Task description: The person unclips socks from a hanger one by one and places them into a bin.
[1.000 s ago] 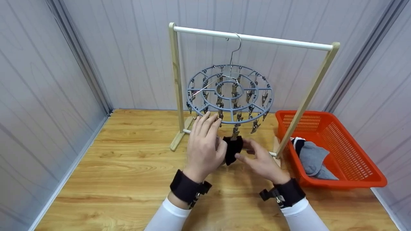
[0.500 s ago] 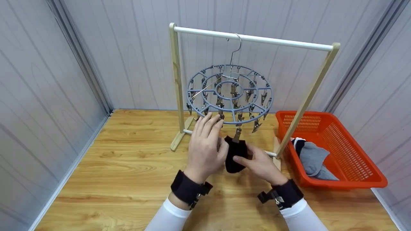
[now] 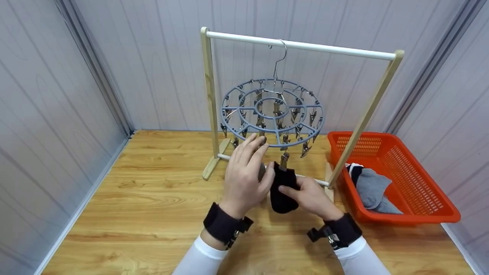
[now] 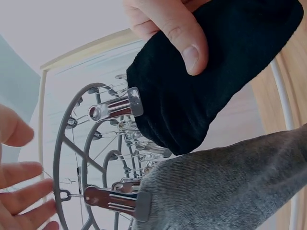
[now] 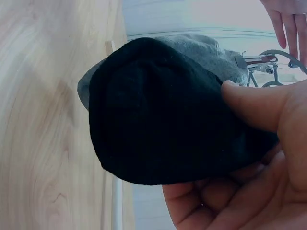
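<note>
My right hand pinches a black sock between thumb and fingers. A metal clip grips the sock's open end, and it hangs from the front of a round grey-blue clip hanger. My left hand is raised at the hanger's front left rim, fingers extended and holding nothing. Beside the black sock, a grey sock hangs from another clip; in the head view my left hand hides most of it. Several other clips dangle from the rings without socks.
The hanger hooks over the white bar of a wooden rack on the wood-look table. An orange basket at the right holds grey, black and white fabric pieces. Panel walls stand behind and at both sides.
The black sock has come down and slightly right, its broad face now toward me. My right thumb has moved onto its front. My left hand has shifted slightly right.
</note>
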A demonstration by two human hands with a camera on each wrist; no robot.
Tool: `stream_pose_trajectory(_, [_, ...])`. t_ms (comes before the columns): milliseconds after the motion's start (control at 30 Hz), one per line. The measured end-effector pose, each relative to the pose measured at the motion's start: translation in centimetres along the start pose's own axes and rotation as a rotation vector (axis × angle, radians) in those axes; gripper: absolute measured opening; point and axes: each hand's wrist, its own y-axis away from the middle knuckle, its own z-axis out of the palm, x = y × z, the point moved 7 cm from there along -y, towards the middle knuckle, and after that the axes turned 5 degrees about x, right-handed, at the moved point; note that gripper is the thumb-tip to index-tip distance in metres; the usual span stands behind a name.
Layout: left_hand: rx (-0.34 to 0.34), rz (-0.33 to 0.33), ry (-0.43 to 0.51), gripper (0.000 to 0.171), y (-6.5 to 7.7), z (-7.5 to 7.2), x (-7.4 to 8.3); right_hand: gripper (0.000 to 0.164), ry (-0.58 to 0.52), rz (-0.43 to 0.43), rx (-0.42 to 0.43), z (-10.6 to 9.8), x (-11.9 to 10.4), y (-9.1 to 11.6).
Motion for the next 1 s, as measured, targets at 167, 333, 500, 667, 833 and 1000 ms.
stream_pose_trajectory(167, [0.053,0.047,0.016,0.036,-0.2,-0.5,0.5,0.025,-0.003,-0.021,-0.033,0.0,-0.3,0.1])
stream_pose_trajectory(333, [0.082,0.067,0.036,0.031,-0.3,-0.6,0.6,0.025,-0.006,-0.032,-0.068,0.1,-0.5,0.2])
stream_pose_trajectory(500, [0.066,0.059,0.066,0.027,-0.1,-0.2,0.5,0.025,-0.006,-0.037,-0.074,0.1,-0.7,0.3])
stream_pose_trajectory(667, [-0.035,0.019,0.069,0.029,0.3,0.9,0.3,0.022,-0.036,-0.057,-0.088,0.2,-1.0,0.4])
stream_pose_trajectory(833, [-0.158,-0.049,0.056,0.035,1.2,2.4,-0.3,0.022,-0.058,-0.073,-0.113,0.6,-1.4,0.5])
stream_pose_trajectory(1000, [-0.229,-0.136,0.089,0.043,2.1,3.5,-0.9,0.023,-0.081,-0.064,-0.141,0.9,-1.7,0.9])
